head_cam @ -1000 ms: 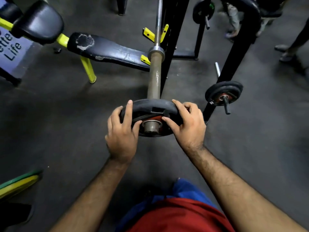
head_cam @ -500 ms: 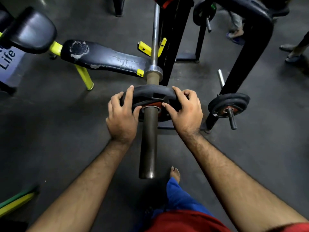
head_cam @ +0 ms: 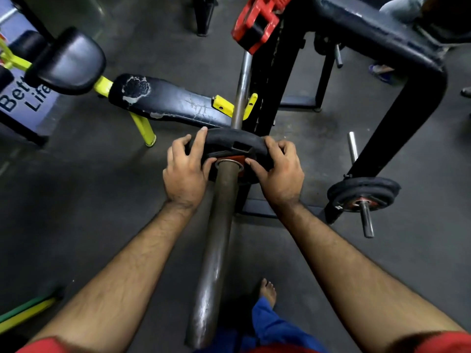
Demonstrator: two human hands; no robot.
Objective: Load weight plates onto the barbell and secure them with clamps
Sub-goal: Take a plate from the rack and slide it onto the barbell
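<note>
A black weight plate [head_cam: 230, 141] with a red hub sits on the barbell sleeve [head_cam: 216, 245], pushed far up it, close to the collar where the thin bar [head_cam: 242, 85] begins. My left hand [head_cam: 184, 171] grips the plate's left rim, fingers over the top and thumb on the face. My right hand [head_cam: 277, 171] grips the right rim the same way. The bare sleeve runs back toward me between my forearms. A red clamp [head_cam: 256, 24] sits up by the black rack upright at the top of the view.
A worn black bench [head_cam: 173, 100] with yellow legs lies to the left. The black rack frame [head_cam: 418, 103] stands right, with small plates [head_cam: 363, 192] on a storage peg. Coloured plates [head_cam: 23, 312] lie at lower left. My bare foot [head_cam: 267, 291] is near the sleeve's end. Another person's feet show at far right.
Both hands have slid the plate along the sleeve from its tip up to the collar end. The view has shifted, and the red clamp has come into sight.
</note>
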